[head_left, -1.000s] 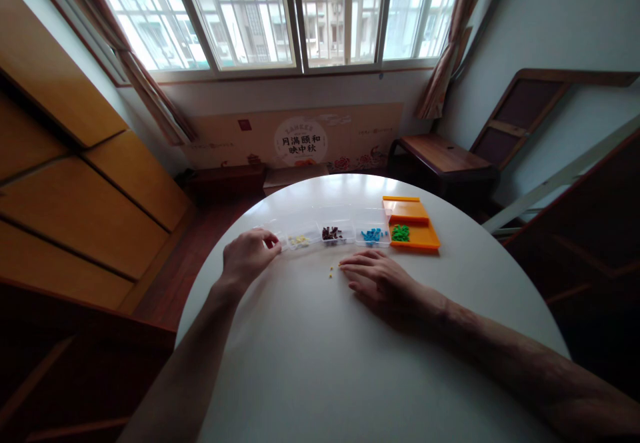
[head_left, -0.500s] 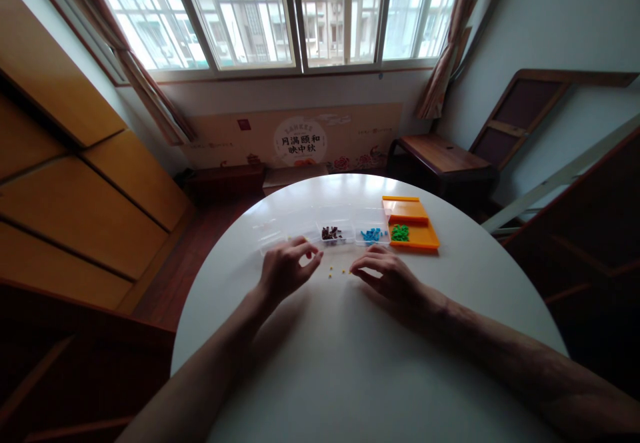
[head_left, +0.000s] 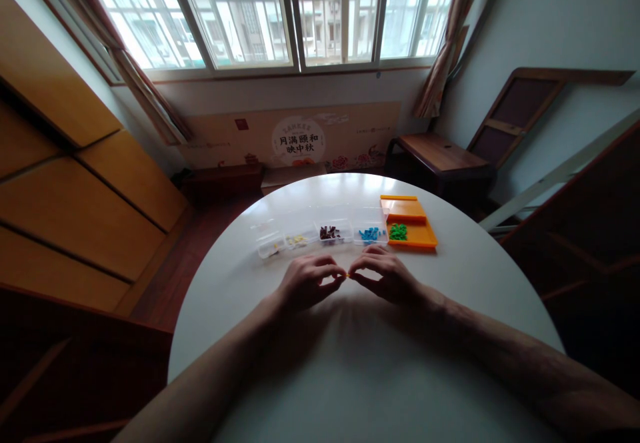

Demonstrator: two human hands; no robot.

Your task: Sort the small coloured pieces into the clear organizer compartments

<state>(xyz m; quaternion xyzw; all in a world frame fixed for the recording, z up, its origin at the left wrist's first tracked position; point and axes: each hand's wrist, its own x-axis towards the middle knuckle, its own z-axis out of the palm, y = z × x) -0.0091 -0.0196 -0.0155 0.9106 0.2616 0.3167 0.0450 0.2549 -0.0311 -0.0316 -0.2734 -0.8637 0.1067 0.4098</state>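
Both my hands meet at the middle of the round white table [head_left: 360,376]. My left hand [head_left: 306,284] and my right hand [head_left: 387,275] pinch their fingertips together around a tiny yellow bead [head_left: 347,274]. Which hand has the bead is hard to tell. Just beyond the hands stands a row of clear small boxes [head_left: 320,229] with yellow, dark brown and blue beads. An orange tray [head_left: 417,229] at the row's right end carries green beads [head_left: 399,231].
A dark wooden bench [head_left: 440,156] and a leaning frame stand at the back right. Yellow wooden panels [head_left: 75,183] lie at the left. A printed cardboard sheet [head_left: 300,139] leans under the window. The table's edge curves close behind the boxes.
My left hand left the leftmost clear box and slid right to the table's middle. My right hand curled from flat into a pinch. The loose yellow beads on the table are now hidden between the fingertips.
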